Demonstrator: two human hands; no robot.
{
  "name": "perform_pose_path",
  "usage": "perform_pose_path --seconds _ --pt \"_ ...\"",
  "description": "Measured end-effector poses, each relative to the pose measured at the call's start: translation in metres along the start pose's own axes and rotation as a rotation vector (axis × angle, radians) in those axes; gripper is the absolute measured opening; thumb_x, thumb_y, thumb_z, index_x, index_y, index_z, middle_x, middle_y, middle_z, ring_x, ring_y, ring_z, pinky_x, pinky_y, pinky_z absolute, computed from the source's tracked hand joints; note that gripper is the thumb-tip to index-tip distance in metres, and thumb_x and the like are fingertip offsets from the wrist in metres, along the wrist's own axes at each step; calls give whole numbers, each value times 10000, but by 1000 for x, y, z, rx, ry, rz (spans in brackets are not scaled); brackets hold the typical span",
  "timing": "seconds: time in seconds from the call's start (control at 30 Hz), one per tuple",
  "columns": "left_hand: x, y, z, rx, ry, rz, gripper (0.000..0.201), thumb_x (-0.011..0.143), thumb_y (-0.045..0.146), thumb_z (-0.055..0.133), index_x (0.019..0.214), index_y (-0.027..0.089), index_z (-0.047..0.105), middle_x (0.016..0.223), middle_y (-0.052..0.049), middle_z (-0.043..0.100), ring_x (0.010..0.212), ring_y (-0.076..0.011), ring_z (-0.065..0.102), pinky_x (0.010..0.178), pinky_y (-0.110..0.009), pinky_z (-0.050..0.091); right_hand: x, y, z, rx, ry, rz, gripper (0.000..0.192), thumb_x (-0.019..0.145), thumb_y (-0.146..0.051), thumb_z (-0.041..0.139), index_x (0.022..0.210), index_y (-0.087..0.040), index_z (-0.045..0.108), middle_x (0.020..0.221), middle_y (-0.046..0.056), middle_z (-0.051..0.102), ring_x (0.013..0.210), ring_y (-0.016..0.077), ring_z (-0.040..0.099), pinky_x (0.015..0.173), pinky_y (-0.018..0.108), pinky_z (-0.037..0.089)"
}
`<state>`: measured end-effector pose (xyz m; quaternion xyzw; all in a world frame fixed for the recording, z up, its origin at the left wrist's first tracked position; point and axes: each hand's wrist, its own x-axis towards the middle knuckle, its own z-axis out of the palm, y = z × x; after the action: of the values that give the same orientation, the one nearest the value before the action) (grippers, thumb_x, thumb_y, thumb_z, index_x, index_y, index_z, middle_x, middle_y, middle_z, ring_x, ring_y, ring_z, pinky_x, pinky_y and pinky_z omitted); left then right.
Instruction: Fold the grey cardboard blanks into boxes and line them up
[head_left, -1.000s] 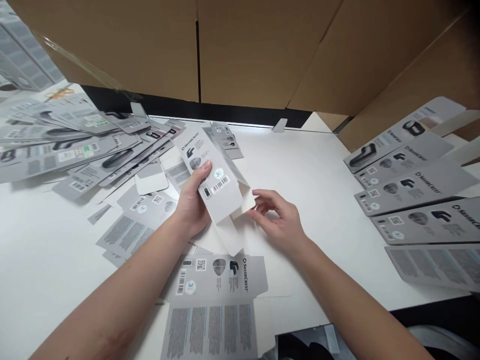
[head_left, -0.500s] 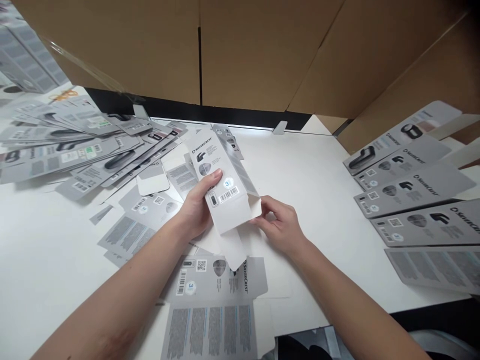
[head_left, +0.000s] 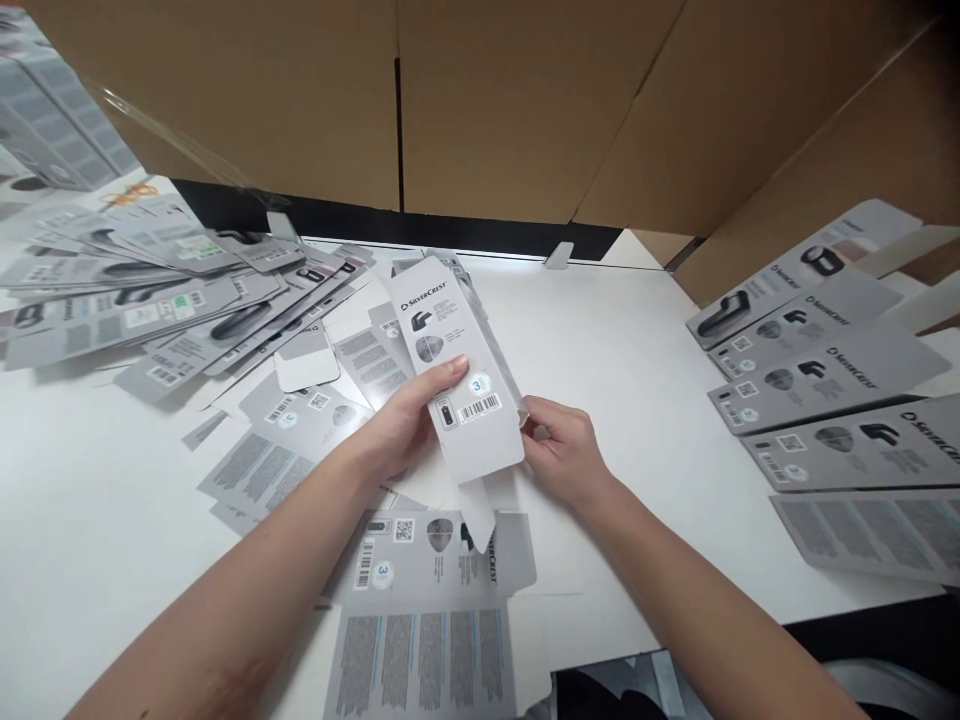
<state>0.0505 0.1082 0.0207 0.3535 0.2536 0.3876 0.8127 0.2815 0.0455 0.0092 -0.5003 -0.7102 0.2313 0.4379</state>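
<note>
— Holding the grey carton at mid-frame, we have it pinched from both sides. Where does it lie against our fingers?

— Its long axis runs from the upper left of centre down toward the lower right, tilted up off the counter. Our left hand clasps the left edge, thumb across the printed face above the barcode. Our right hand is clenched on the lower right corner, fingers curled around the edge. Both are on it; the left carries more of the panel.

— And the loose end?

— A white tuck flap hangs from the bottom, between our wrists and closer to the right hand.

— Material?

— Thin printed card, matte grey outside, plain white inside, scored flat panels. It looks light and bendy.

— Around it?

— One flat blank lies at lower centre, a sliding heap of blanks at the left, a neat overlapped row at the right, and brown corrugated walls across the top.
</note>
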Motion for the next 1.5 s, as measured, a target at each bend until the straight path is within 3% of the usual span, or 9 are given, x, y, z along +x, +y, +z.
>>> perform_pose_path --seconds 0.2,0.47,0.73,1.03,1.5 --pt "-1 3 3 32 -62 -11 599 926 700 960 1234 193 875 1227 -170 924 1283 -458 862 1130 -593 679 0 -2 1 10 35 32 268 1002 -332 809 753 -268 733 659 -39 660 588 153 554 562 307 465" --pt "-6 3 2 79 -133 -31 618 919 752 946 1182 196 886 1228 -192 913 1322 -494 840 1153 -632 651 0 -4 1 16 37 40 369 938 -316 797 658 -257 564 602 -55 563 551 134 471 528 289 366" --pt "-7 0 0 97 -147 -53 661 878 706 1007 1264 191 860 1234 -180 909 1248 -444 853 1040 -542 661 1 -5 3 -10 55 -89 402 948 -201 664 642 -246 407 587 -68 415 560 115 326 531 276 278" --pt "-6 1 2 114 -125 -84 752 812 699 1060 1315 187 836 1261 -162 907 1293 -427 845 1066 -506 659 -1 -3 3 -6 78 -119 361 850 -110 613 639 -244 353 588 -71 370 567 111 309 522 277 239" --pt "-5 -5 -3 134 -119 -87 674 853 643 1060 1325 207 859 1380 -168 887 1300 -424 843 1017 -493 679 0 -6 6 71 93 -116 346 819 -119 621 600 -234 379 568 -81 378 546 94 308 495 249 215"
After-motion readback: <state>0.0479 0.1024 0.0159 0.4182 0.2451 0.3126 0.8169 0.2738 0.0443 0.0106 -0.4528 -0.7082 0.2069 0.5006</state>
